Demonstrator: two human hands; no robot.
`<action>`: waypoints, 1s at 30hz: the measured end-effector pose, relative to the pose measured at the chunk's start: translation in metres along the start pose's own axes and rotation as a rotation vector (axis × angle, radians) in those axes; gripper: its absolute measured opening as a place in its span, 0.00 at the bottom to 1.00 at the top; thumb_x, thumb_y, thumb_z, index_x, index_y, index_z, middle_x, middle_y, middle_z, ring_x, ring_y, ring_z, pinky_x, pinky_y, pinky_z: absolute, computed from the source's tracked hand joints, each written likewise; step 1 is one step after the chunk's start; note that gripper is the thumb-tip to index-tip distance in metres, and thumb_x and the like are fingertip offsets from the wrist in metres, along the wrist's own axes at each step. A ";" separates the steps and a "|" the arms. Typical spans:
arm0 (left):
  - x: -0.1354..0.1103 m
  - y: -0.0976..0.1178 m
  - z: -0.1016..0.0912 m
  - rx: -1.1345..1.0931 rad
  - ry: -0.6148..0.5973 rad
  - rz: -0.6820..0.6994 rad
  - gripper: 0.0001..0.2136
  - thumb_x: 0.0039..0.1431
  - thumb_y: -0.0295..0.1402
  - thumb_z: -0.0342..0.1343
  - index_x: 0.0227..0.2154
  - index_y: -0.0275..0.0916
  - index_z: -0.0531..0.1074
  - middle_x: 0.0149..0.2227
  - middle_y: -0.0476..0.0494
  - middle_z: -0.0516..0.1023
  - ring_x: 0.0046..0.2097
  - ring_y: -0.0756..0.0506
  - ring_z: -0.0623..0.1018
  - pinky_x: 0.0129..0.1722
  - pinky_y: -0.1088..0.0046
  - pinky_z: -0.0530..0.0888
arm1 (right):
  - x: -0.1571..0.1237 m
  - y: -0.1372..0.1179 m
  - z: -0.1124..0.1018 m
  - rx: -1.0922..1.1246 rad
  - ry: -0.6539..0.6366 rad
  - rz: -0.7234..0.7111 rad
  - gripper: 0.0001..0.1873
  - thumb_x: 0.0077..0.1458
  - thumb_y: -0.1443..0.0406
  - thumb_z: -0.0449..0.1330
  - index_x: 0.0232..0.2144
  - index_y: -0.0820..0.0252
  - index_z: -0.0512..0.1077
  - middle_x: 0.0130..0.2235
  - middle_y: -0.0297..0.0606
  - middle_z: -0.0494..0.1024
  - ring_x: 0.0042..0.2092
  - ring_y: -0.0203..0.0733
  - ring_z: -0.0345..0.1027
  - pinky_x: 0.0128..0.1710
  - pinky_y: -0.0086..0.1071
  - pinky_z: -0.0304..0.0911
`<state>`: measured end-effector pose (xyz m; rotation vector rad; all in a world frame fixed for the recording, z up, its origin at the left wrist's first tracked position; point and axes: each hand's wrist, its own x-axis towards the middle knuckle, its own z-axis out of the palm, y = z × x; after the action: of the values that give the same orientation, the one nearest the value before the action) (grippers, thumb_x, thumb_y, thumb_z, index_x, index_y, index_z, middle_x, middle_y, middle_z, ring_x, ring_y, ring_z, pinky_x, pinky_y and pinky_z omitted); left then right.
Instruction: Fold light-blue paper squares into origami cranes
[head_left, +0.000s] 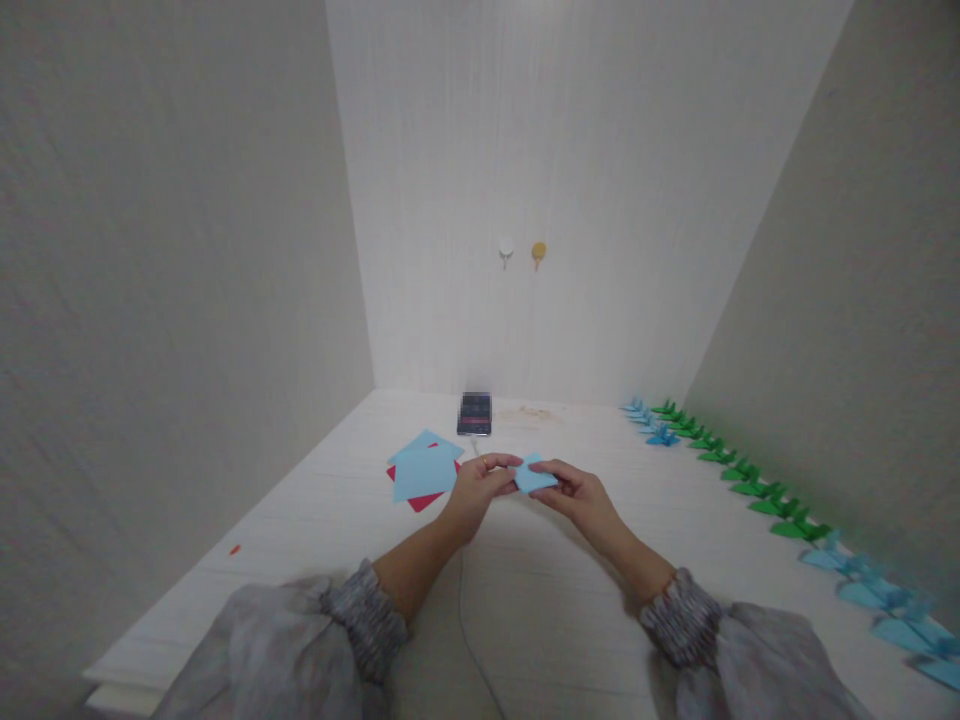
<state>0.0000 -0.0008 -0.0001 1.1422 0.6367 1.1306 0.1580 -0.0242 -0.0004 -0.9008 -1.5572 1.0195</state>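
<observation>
Both my hands meet over the middle of the white table [570,620], pinching a small folded light-blue paper [534,474] between them. My left hand [480,487] grips its left edge with thumb and fingers closed; a ring shows on one finger. My right hand [574,495] holds the right side, fingers curled under the paper. The paper is lifted a little above the table. Grey gathered sleeves cover both forearms.
A stack of light-blue and red paper squares [422,472] lies left of my hands. A phone [475,413] stands behind, its cable running toward me. Folded green cranes [739,470] and blue cranes [885,600] line the right wall. Two wall hooks [523,251] hang ahead.
</observation>
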 end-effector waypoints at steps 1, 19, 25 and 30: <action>-0.001 0.001 0.000 -0.002 -0.031 -0.005 0.13 0.40 0.32 0.56 0.32 0.33 0.68 0.25 0.46 0.73 0.27 0.51 0.72 0.32 0.73 0.68 | 0.000 -0.001 -0.001 0.023 0.007 0.017 0.15 0.37 0.67 0.61 0.33 0.59 0.69 0.36 0.36 0.70 0.36 0.36 0.64 0.39 0.32 0.59; -0.003 0.002 0.001 -0.013 -0.149 -0.015 0.18 0.34 0.29 0.60 0.33 0.33 0.66 0.30 0.42 0.75 0.33 0.46 0.74 0.36 0.69 0.68 | -0.002 0.000 -0.006 0.166 0.067 0.074 0.12 0.40 0.66 0.60 0.32 0.59 0.72 0.30 0.35 0.74 0.30 0.35 0.65 0.34 0.31 0.59; -0.003 0.003 0.001 0.053 -0.132 -0.009 0.16 0.32 0.28 0.61 0.29 0.34 0.68 0.24 0.47 0.74 0.28 0.50 0.73 0.31 0.74 0.68 | -0.003 -0.005 -0.002 0.124 0.067 0.045 0.09 0.42 0.65 0.58 0.30 0.60 0.72 0.29 0.36 0.74 0.30 0.35 0.65 0.34 0.30 0.59; -0.002 0.000 0.001 0.095 -0.100 0.044 0.12 0.32 0.31 0.61 0.24 0.33 0.68 0.24 0.47 0.73 0.26 0.51 0.72 0.30 0.74 0.67 | -0.004 -0.011 0.003 0.069 -0.006 0.043 0.08 0.44 0.64 0.57 0.28 0.61 0.72 0.26 0.35 0.73 0.27 0.34 0.65 0.31 0.29 0.61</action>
<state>0.0001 -0.0034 -0.0003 1.2910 0.5949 1.0827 0.1555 -0.0323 0.0080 -0.8871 -1.5042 1.1007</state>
